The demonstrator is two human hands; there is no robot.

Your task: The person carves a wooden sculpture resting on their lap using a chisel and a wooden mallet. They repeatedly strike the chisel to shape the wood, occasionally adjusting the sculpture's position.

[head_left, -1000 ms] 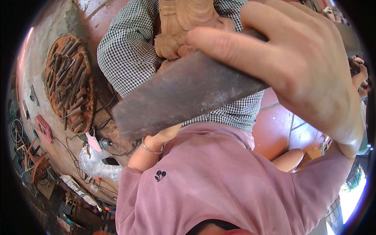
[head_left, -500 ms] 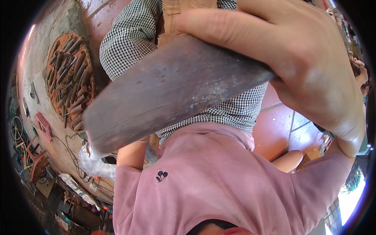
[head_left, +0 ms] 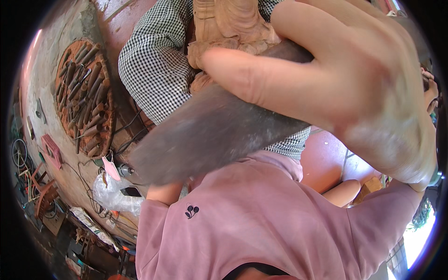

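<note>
My right hand (head_left: 340, 79) is wrapped around a dark, flat wooden mallet (head_left: 200, 135), with the thumb along its upper side. The mallet is slightly smeared by motion and slants down to the left across my lap. Beyond it, between my legs in checked trousers, stands a light brown wood carving (head_left: 228, 23) with carved folds; the mallet and my right hand cover part of it. My left forearm (head_left: 164, 193) runs up behind the mallet, which hides my left hand and anything in it.
On the left, a round tray (head_left: 111, 119) holds several chisels with brown handles (head_left: 81, 93). Near it lie a pink face mask (head_left: 111, 168), a clear plastic bag (head_left: 109, 196), a dark phone (head_left: 130, 191) and cables. Another person's hand (head_left: 430, 91) shows at the far right.
My right hand and the mallet have come down toward my body, the mallet's far end shifting right. More of the carving shows, and the face mask has come into sight.
</note>
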